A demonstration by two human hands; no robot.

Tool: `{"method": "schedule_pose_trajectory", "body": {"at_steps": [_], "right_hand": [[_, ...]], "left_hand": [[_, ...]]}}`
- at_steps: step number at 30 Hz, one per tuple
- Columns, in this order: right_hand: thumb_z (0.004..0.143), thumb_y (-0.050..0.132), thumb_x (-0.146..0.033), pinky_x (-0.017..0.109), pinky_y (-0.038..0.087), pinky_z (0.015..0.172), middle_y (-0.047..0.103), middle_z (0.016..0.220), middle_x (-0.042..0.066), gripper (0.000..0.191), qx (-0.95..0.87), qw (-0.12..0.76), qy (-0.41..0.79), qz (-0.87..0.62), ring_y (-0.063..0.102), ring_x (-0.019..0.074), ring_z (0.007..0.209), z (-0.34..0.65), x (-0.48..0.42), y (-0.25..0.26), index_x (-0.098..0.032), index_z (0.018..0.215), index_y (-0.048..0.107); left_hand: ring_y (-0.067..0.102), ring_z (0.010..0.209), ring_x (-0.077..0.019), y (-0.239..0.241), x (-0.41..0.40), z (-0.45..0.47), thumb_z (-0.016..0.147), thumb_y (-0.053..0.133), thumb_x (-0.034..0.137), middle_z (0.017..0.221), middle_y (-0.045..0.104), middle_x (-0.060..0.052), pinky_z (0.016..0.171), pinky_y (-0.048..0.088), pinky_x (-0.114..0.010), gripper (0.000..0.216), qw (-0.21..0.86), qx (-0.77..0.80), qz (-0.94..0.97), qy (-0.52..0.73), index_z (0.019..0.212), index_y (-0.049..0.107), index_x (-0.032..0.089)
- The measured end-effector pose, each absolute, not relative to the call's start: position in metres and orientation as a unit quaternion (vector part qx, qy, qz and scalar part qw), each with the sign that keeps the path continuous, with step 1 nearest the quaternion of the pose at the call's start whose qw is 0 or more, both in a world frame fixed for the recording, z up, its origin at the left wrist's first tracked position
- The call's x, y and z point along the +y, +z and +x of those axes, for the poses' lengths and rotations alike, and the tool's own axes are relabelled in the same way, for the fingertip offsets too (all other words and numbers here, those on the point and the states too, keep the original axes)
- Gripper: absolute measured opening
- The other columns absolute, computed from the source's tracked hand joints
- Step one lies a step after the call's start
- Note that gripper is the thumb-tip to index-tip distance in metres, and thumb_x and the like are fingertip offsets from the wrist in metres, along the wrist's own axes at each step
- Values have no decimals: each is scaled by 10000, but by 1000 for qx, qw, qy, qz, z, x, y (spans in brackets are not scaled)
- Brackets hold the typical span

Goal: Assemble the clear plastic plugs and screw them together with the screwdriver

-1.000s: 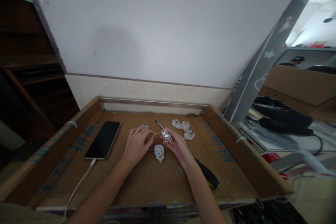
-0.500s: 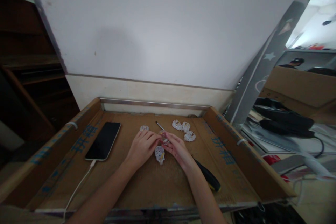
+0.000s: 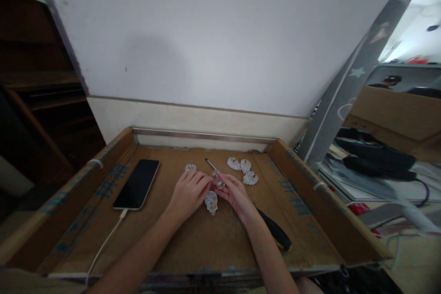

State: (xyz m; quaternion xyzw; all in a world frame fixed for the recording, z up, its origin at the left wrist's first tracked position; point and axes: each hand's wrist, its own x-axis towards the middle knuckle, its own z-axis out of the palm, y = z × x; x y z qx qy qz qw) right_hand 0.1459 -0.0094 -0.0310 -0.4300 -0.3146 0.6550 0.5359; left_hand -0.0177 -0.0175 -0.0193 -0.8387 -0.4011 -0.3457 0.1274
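Between both hands is a small clear plastic piece (image 3: 219, 184), partly covered by fingers. My right hand (image 3: 237, 194) pinches it from the right. The fingertips of my left hand (image 3: 189, 193) are pressed together at its left side. Just below them lies another clear plastic piece (image 3: 211, 201) with a yellow part on it. Behind my left fingers a round clear piece (image 3: 190, 167) is partly hidden. A thin metal shaft (image 3: 211, 165), like a screwdriver's, points away beyond the held piece; its near end is hidden. Several clear pieces (image 3: 250, 178) lie beyond my right hand.
A black-and-yellow tool handle (image 3: 277, 233) lies partly under my right forearm. At left a phone (image 3: 137, 184) is plugged into a white cable (image 3: 103, 244). Cardboard walls (image 3: 320, 202) edge the work surface; a white wall (image 3: 213, 46) rises behind. A person (image 3: 391, 81) shows far right.
The view has shifted slightly. Both hands stay together at the clear plastic piece, with only small finger movement. The loose pieces lie as before.
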Motion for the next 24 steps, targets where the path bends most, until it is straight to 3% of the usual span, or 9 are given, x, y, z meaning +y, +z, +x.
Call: {"method": "schedule_pose_trajectory", "body": {"at_steps": [9,24], "right_hand": [[514,805,-423,227,546,551,700,746,20,385,-328,527,627,-470,674,141,626,143,-9,-29,-166,726,612],[446,802,-501,241,531,479,627,607,-26,481,-340,540,593,-490,634,139,547,140,-8,-25,-173,627,501]], "left_hand": [[559,801,-185,-18,-17,-16,865,518,155,862,630,-28,722,389,-320,104,124,-394,-850,-326,922,592,202],[569,885,-181,-20,-17,-18,867,511,159,963,639,-34,792,438,-326,270,14,-388,-856,-342,1117,579,233]]}}
